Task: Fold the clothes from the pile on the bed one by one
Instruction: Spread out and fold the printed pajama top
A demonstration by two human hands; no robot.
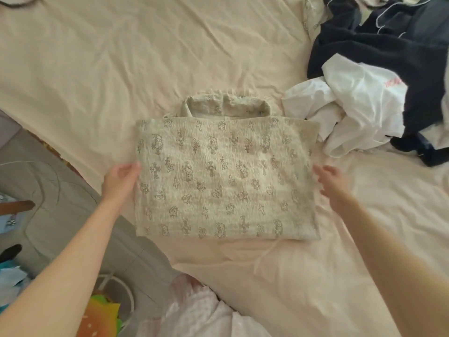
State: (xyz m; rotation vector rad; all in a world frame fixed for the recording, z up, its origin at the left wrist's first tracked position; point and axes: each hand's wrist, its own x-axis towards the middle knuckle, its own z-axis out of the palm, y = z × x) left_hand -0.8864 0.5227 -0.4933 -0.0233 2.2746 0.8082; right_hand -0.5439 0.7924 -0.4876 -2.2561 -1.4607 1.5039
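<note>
Cream printed garment point(226, 176), folded to a rectangle, flat on the bed sheet point(121, 57), between both hands. Left hand point(120, 182) at its left edge, thumb on top, apparently pinching the edge. Right hand point(334, 183) blurred, fingers spread, beside the right edge. Clothes pile point(379, 76) upper right.

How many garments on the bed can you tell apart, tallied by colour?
Cream patterned garment, folded: 1
White garment, crumpled: 1
Dark navy clothing: at least 1; the heap hides any separate pieces
Total: at least 3
</note>
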